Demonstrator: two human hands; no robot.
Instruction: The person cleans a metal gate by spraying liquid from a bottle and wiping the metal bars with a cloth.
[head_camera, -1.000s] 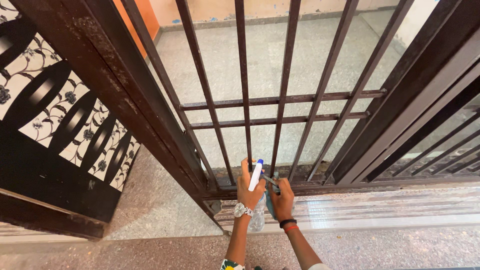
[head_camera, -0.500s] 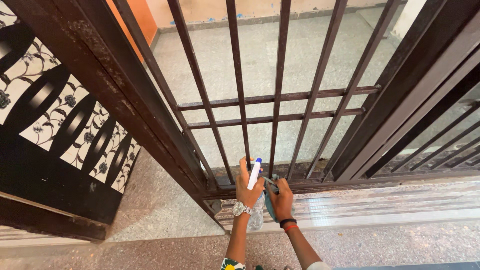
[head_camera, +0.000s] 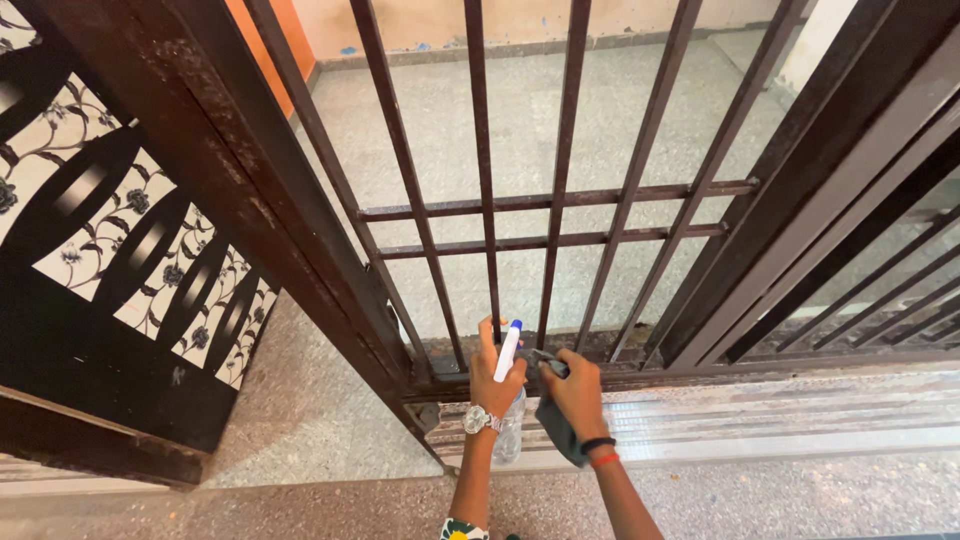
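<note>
Low against the barred gate (head_camera: 560, 215), left hand (head_camera: 492, 378) grips a spray bottle (head_camera: 508, 400), right hand (head_camera: 578, 392) a cloth (head_camera: 556, 428).

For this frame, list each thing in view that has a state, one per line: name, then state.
Metal gate: swung open, its bottom rail dusty and worn.
Spray bottle: upright, gripped in the left hand, nozzle up by the bars.
Grey cloth: bunched, held in the right hand against the gate's bottom rail.
Patterned door panel: standing at the left, behind the gate frame.
Wristwatch: worn on the left wrist.
</note>
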